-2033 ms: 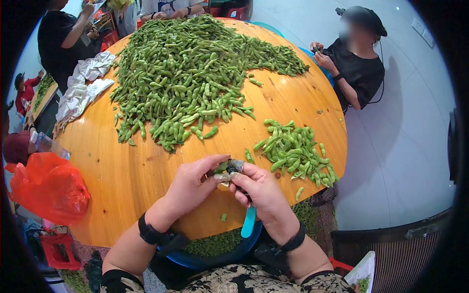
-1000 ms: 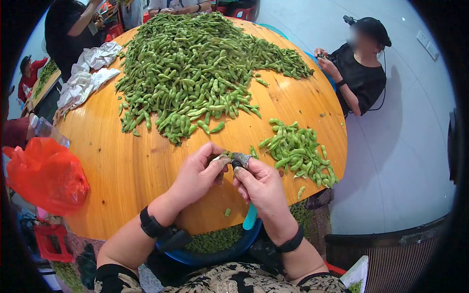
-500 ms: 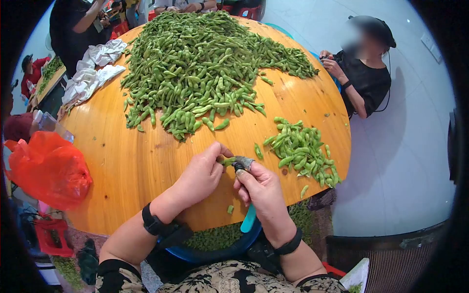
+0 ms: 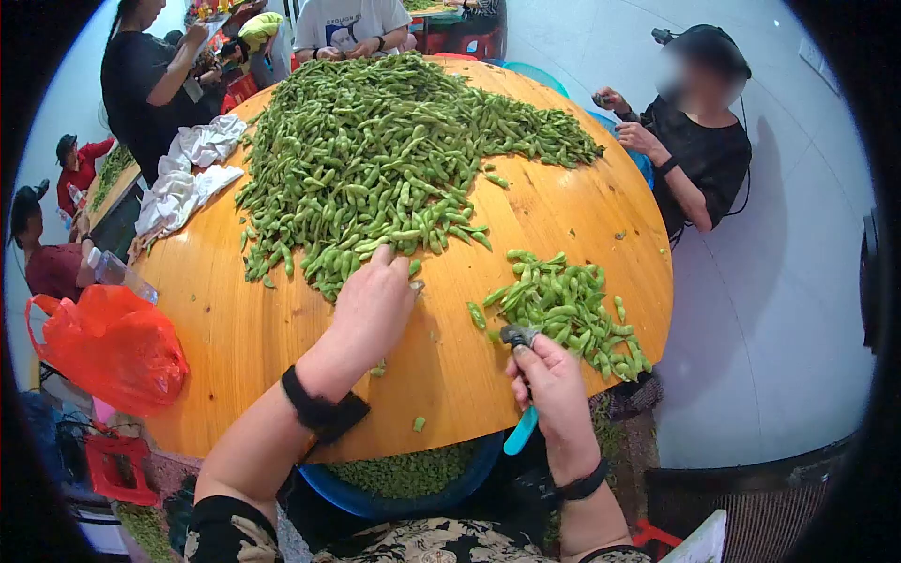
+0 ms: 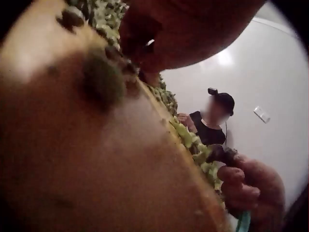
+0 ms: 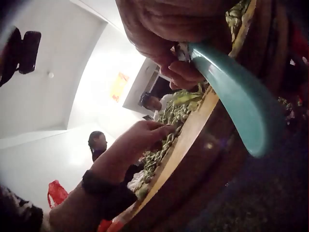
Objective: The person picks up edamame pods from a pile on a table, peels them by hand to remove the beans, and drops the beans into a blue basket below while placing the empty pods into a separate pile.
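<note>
The left hand (image 4: 371, 305) reaches to the near edge of the big heap of green pods (image 4: 366, 159), its fingertips at the pods; whether it pinches one cannot be told. Over the table's near right part, the right hand (image 4: 556, 389) grips a tool with a turquoise handle (image 4: 521, 432) and a dark upper part, grey material at its top. Just beyond that hand lies a smaller pile of pods (image 4: 563, 305). In the right wrist view the turquoise handle (image 6: 236, 96) sticks out below the gripping hand (image 6: 178, 29).
A blue tub (image 4: 375, 507) of green pieces stands below the table's near edge. A red plastic bag (image 4: 117, 352), a clear bottle (image 4: 122, 274) and white cloths (image 4: 178, 183) lie at the left. A person in black (image 4: 699, 141) sits at the right; others are around the far side.
The hands, together before, have parted. The left hand has moved up to the big heap; the right has moved right and slightly down with the tool. The green piece between them is no longer seen there.
</note>
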A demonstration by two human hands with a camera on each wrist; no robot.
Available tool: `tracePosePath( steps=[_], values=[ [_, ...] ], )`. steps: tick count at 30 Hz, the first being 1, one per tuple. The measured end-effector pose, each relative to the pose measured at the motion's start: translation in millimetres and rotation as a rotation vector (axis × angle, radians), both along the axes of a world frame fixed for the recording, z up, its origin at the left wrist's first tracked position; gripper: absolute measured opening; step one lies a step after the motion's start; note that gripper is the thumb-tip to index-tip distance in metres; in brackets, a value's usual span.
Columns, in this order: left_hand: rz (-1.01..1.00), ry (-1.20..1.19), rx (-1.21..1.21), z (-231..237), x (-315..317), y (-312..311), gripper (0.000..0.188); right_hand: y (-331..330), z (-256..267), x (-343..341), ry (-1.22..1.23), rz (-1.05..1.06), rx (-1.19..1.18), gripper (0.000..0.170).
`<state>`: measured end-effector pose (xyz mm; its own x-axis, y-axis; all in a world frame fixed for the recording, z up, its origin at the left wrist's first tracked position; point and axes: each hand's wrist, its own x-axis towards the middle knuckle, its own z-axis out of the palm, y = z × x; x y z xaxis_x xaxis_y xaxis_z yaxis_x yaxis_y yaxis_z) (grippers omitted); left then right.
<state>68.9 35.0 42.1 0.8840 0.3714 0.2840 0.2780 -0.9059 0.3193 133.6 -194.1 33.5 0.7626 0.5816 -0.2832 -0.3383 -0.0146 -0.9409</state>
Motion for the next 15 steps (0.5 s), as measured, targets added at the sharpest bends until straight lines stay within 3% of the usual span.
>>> tracePosePath(
  steps=[2,7,11,13,15],
  values=[
    [0.046,0.114,0.007,-14.2,19.7,10.6,0.016,1.7,0.7,-3.0,-0.015,0.030,-0.001,0.018],
    [0.050,0.068,0.058,-12.5,18.5,8.0,0.012,8.8,9.2,-3.2,0.008,0.078,-0.029,0.018],
    [-0.084,0.036,-0.199,3.1,-10.5,-16.7,0.008,25.1,-0.6,-3.4,0.013,0.190,0.012,0.016],
    [-0.093,-0.031,-0.825,7.7,-23.9,-28.4,0.008,33.4,3.1,-9.8,0.059,0.184,0.048,0.017],
    [-0.116,-0.021,-0.859,2.5,-35.0,-27.5,0.014,38.5,0.0,-13.7,0.089,0.241,0.076,0.017]
  ],
)
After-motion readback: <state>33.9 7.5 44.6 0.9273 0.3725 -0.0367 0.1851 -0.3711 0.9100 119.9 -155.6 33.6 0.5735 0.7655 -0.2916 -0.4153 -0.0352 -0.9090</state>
